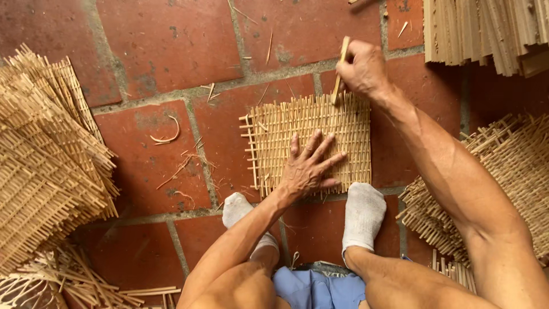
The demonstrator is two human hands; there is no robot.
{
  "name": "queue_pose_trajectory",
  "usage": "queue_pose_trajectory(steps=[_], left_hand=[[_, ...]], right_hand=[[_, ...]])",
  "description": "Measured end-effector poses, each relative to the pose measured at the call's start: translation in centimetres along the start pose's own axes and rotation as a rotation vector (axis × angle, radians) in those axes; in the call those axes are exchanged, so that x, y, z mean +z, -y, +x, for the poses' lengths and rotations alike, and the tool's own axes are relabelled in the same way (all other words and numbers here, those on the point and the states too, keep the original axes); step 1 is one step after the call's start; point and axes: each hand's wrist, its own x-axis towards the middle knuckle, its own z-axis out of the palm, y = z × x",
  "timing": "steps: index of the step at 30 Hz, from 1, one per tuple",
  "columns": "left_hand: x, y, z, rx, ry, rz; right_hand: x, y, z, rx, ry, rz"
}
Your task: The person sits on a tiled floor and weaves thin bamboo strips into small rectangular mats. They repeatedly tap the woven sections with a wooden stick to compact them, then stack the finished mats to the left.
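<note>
A small woven bamboo mat [280,123] lies flat on the red tile floor in front of my feet. My left hand [309,166] rests on it with fingers spread, pressing its lower middle. My right hand [361,70] is at the mat's far right edge, closed around a thin flat bamboo stick [344,48] that stands nearly upright with its lower end against the weave. Both feet in white socks [361,214] sit at the mat's near edge.
A tall stack of woven mats [46,154] fills the left side. More woven mats [509,171] lie at the right. A bundle of bamboo slats [486,31] is at the top right. Loose splints [80,280] lie at the bottom left, shavings scattered on the tiles [166,46].
</note>
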Motion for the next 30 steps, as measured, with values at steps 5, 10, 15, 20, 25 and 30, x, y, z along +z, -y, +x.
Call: queue_pose_trajectory(steps=[5,10,15,20,25,30], left_hand=[[0.0,0.1,0.5,-0.018,0.005,-0.052],[-0.4,0.1,0.3,-0.022,-0.026,-0.003],[-0.3,0.2,0.7,-0.026,-0.038,-0.079],[0.3,0.9,0.3,-0.075,0.003,-0.046],[1.2,2.0,0.0,-0.097,-0.039,-0.049],[1.8,2.1,-0.1,-0.069,-0.089,-0.037]], right_hand=[[-0.2,0.1,1.1,-0.04,0.101,-0.07],[-0.2,0.4,1.0,-0.052,0.099,0.0],[-0.9,1.7,1.1,-0.115,0.022,0.009],[2.1,2.8,1.1,-0.142,0.01,0.185],[3.4,3.4,2.0,-0.126,0.023,0.104],[2.5,3.6,2.9,-0.145,-0.019,0.315]])
